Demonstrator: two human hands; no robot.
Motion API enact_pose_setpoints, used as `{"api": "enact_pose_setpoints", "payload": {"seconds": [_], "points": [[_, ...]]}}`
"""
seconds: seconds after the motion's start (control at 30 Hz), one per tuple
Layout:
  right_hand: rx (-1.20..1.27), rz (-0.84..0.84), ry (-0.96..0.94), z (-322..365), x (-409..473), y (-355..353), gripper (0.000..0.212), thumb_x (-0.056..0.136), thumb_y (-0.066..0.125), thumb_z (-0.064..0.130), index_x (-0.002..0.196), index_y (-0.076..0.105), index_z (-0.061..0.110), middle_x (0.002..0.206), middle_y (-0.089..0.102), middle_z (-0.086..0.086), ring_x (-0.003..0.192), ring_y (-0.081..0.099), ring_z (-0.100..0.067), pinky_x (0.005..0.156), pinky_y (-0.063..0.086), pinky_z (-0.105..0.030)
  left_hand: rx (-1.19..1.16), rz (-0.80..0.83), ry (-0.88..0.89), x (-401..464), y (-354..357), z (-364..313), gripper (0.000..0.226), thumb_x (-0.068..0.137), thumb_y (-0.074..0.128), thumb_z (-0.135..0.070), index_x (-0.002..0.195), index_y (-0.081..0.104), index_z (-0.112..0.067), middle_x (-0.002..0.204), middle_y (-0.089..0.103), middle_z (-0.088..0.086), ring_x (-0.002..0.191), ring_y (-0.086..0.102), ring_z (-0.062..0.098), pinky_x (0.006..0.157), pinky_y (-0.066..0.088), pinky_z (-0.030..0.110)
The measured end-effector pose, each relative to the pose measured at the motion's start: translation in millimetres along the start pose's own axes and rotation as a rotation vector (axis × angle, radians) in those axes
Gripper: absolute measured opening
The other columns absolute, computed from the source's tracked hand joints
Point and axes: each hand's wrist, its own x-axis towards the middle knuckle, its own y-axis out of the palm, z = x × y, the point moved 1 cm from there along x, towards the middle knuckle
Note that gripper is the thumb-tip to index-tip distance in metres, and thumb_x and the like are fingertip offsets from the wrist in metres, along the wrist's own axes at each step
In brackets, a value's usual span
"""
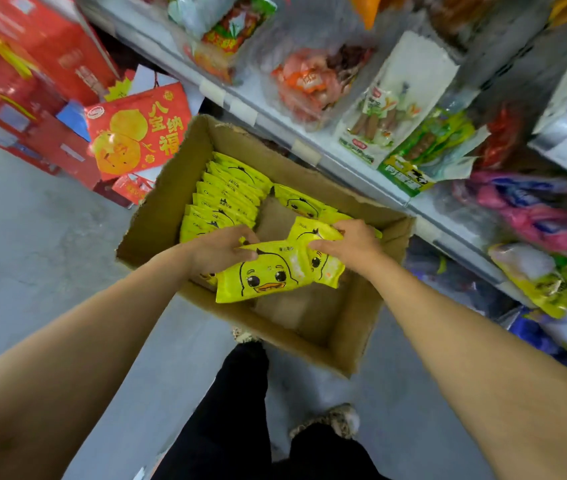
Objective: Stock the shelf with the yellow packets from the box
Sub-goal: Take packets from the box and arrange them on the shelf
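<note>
Above the open cardboard box point(157, 216), a bunch of yellow duck-face packets point(268, 275) is held between both hands. Left hand point(221, 249) grips the bunch's left end, fingers curled over its top edge; right hand point(351, 244) clamps the right end, thumb pressed on the front. More yellow packets stand in a row point(223, 199) along the box's left side. Beside the box, a white shelf point(354, 171) carries assorted snack bags; red gift cartons point(136, 129) sit on the grey floor point(33, 244).

Grey floor point(50, 237) bears the cardboard box point(157, 216) and red cartons point(33, 64)
</note>
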Motion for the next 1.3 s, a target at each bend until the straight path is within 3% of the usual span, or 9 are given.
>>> {"api": "enact_pose_setpoints", "payload": {"seconds": [0.17, 0.37, 0.53, 0.63, 0.73, 0.87, 1.03, 1.17, 1.3], "points": [[0.137, -0.143, -0.027, -64, -80, -84, 0.045, 0.072, 0.081, 0.051, 0.094, 0.067, 0.014, 0.092, 0.071, -0.003, 0.085, 0.065, -0.021, 0.07, 0.047, -0.035, -0.139, 0.048, 0.11, -35, 41, -109, 0.043, 0.079, 0.072, -0.052, 0.115, 0.062, -0.03, 0.119, 0.064, -0.015, 0.113, 0.057, 0.006, 0.101, 0.042, 0.03], [0.183, -0.372, -0.131, -130, -197, -199, 0.031, 0.078, 0.079, 0.042, 0.089, 0.057, 0.024, 0.078, 0.059, 0.012, 0.076, 0.057, -0.013, 0.062, 0.039, -0.03, 0.01, 0.102, 0.253, -70, 92, -257, 0.058, 0.054, 0.08, -0.054, 0.103, 0.064, -0.026, 0.106, 0.07, -0.004, 0.104, 0.065, 0.017, 0.096, 0.05, 0.043], [0.168, -0.6, -0.184, -185, -308, -296, 0.035, 0.082, 0.074, 0.045, 0.105, 0.064, 0.021, 0.095, 0.067, 0.006, 0.089, 0.061, -0.015, 0.073, 0.043, -0.029, 0.116, 0.108, 0.43, -104, 136, -391, 0.032, 0.078, 0.08, -0.023, 0.104, 0.061, -0.019, 0.099, 0.067, -0.006, 0.098, 0.064, 0.016, 0.077, 0.052, 0.019], [0.25, -0.718, -0.22, -215, -372, -350, 0.028, 0.084, 0.075, 0.034, 0.105, 0.065, 0.018, 0.092, 0.066, 0.005, 0.086, 0.062, -0.014, 0.073, 0.045, -0.028, 0.22, 0.115, 0.545, -120, 158, -468, 0.04, 0.072, 0.084, -0.028, 0.103, 0.062, -0.019, 0.102, 0.07, -0.003, 0.1, 0.065, 0.017, 0.085, 0.05, 0.028], [0.333, -0.84, -0.253, -239, -429, -399, 0.024, 0.085, 0.075, 0.025, 0.104, 0.059, 0.023, 0.088, 0.064, 0.011, 0.076, 0.059, -0.002, 0.071, 0.047, -0.023, 0.349, 0.146, 0.664, -133, 176, -538, 0.036, 0.073, 0.083, -0.029, 0.1, 0.06, -0.019, 0.09, 0.067, -0.009, 0.083, 0.064, 0.009, 0.068, 0.048, 0.019], [0.354, -0.987, -0.247, -274, -488, -458, 0.019, 0.085, 0.075, 0.023, 0.094, 0.059, 0.026, 0.085, 0.068, 0.006, 0.074, 0.064, -0.007, 0.069, 0.052, -0.029, 0.495, 0.149, 0.774, -145, 194, -623, 0.051, 0.07, 0.08, -0.046, 0.108, 0.059, -0.02, 0.113, 0.063, -0.011, 0.108, 0.059, 0.014, 0.098, 0.046, 0.036], [0.306, -1.128, -0.23, -314, -537, -523, 0.031, 0.08, 0.077, 0.04, 0.102, 0.06, 0.027, 0.097, 0.068, 0.003, 0.09, 0.064, -0.022, 0.084, 0.053, -0.036, 0.557, 0.194, 0.926, -146, 227, -728, 0.029, 0.077, 0.081, -0.027, 0.097, 0.061, -0.026, 0.099, 0.067, -0.009, 0.094, 0.063, 0.014, 0.077, 0.047, 0.03], [0.293, -1.238, -0.165, -356, -565, -580, 0.025, 0.078, 0.078, 0.039, 0.098, 0.063, 0.032, 0.096, 0.072, 0.003, 0.092, 0.069, -0.022, 0.086, 0.055, -0.047, 0.701, 0.174, 0.996, -141, 261, -810, 0.04, 0.077, 0.08, -0.034, 0.108, 0.057, -0.022, 0.115, 0.06, -0.006, 0.109, 0.054, 0.015, 0.092, 0.044, 0.033], [0.308, -1.322, -0.131, -396, -592, -642, 0.024, 0.081, 0.078, 0.033, 0.1, 0.063, 0.03, 0.097, 0.073, 0.0, 0.091, 0.07, -0.023, 0.085, 0.056, -0.049, 0.725, 0.2, 1.031, -129, 290, -895, 0.038, 0.072, 0.084, -0.035, 0.101, 0.059, -0.028, 0.107, 0.065, -0.001, 0.104, 0.06, 0.027, 0.084, 0.047, 0.036]]}}
